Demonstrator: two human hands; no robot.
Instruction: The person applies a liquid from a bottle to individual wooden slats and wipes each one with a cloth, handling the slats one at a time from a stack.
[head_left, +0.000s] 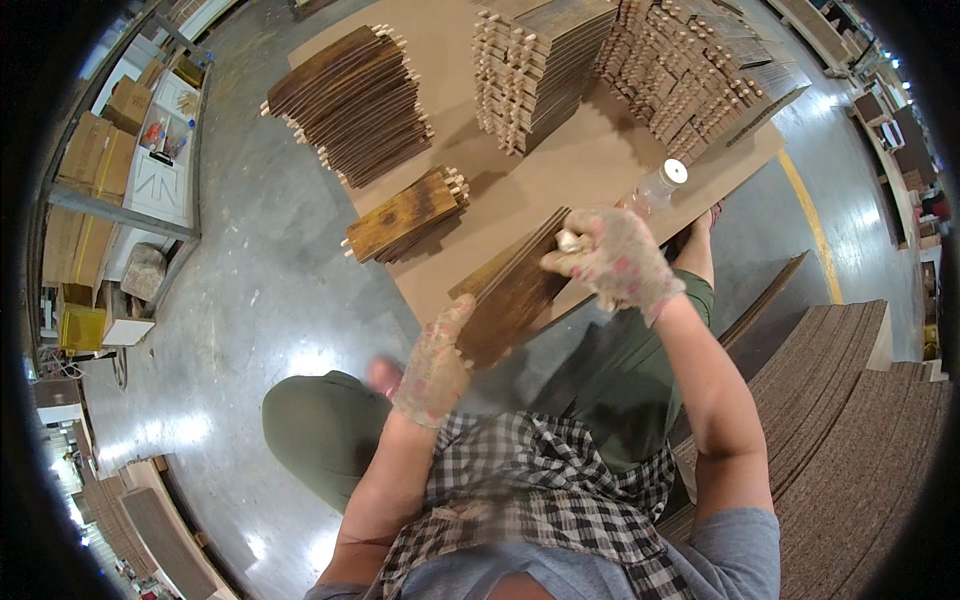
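A dark brown stained wooden board is tilted in front of me, at the near edge of a cardboard-coloured sheet. My left hand, in a stained work glove, is closed on the board's left end. My right hand, in a matching glove, is closed at the far right end. A small white thing shows between its thumb and fingers; its kind is unclear. Beside that hand stands a clear bottle with a white cap. A short stack of boards with dowel ends lies to the left.
Taller stacks of dowelled boards stand at the back left, the back middle and the back right. Brown speckled panels are piled by my right side. Shelving with cardboard boxes lines the left.
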